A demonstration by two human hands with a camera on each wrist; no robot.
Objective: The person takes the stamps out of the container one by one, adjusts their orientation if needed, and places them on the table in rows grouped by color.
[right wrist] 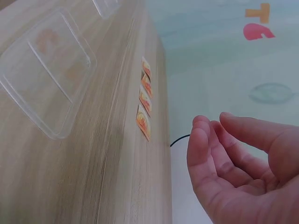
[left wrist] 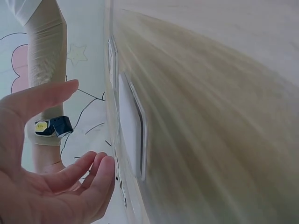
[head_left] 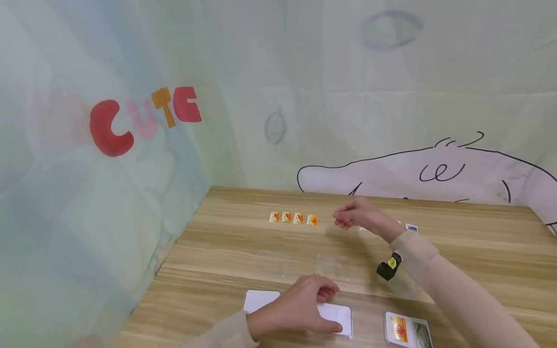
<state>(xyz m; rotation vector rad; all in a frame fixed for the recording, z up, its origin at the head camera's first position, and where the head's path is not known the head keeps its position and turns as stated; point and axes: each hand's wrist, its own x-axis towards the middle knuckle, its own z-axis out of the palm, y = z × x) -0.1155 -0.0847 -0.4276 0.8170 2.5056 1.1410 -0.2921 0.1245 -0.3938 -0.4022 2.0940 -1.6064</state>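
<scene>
My left hand (head_left: 300, 304) hovers over white flat rectangular pieces, thumb spread from its bent fingers, holding nothing. One white piece (head_left: 337, 316) shows beside the thumb, another (head_left: 260, 299) left of the hand. In the left wrist view a gap parts the hand from the white slab (left wrist: 131, 123). Above the far part of the table, my right hand (head_left: 357, 215) has loosely curled fingers, with nothing visible between thumb and fingertips. Several small orange-and-yellow cards (head_left: 298, 218) lie in a row to its left. Small cards with blue pictures (head_left: 411, 228) are partly hidden behind it.
Two clear plastic covers (head_left: 332, 267) lie mid-table. Near the front right is a white-framed case (head_left: 404, 331) with an orange picture and a grey-green one. A printed cloth wall (head_left: 261, 159) borders the wooden table (head_left: 209, 270) at the back and left.
</scene>
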